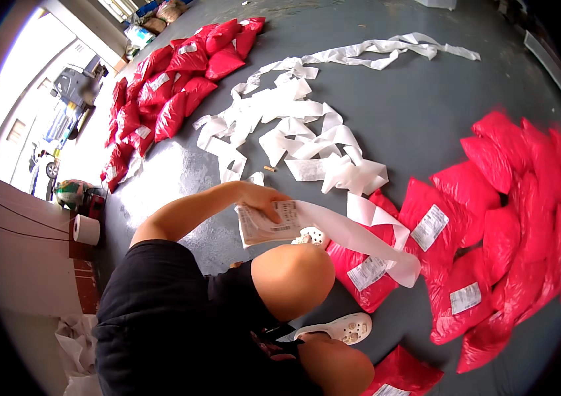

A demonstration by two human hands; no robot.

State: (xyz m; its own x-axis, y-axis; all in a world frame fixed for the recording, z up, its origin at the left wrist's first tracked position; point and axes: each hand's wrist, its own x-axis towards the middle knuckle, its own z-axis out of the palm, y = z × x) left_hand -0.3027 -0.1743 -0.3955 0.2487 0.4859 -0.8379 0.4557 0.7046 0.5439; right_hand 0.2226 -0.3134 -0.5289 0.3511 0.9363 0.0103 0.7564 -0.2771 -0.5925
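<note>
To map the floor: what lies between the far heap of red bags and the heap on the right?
Long white paper strips, tangled on the grey floor, as the head view shows.

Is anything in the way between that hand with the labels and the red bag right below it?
Only the white backing strip: it trails from the label stack in the left hand and drapes across the red bag. A white shoe sits beside it.

glossy red plastic mailer bags point(485, 218) with white paper labels point(429, 227); long matt paper backing strips point(293, 132) lie curled on the smooth, slightly shiny grey painted floor point(419, 112).
</note>
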